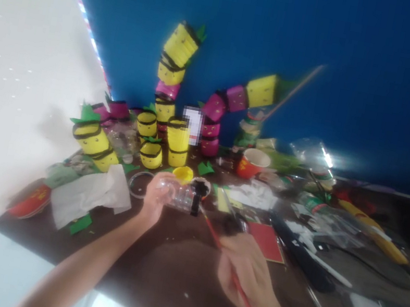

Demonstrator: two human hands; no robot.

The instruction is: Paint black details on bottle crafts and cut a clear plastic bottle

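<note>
My left hand (157, 195) is closed around a clear plastic bottle piece (180, 195), which lies sideways above the dark table. Black paint rings the right end of the piece. In my right hand (244, 266) is a long red paintbrush (212, 229), its tip pointing up and left, close to the black band; I cannot tell whether it touches. Just behind the bottle piece sit a small yellow paint container (183, 173) and a round container (204, 187), partly hidden.
Yellow and purple painted cups, some stacked in curving columns (171, 73), stand along the blue wall. A red paper cup (253, 163), crumpled tissue (257, 194), a red card (265, 241), a dark tool (302, 253) and a yellow cutter (374, 231) lie to the right. White paper (90, 194) lies left.
</note>
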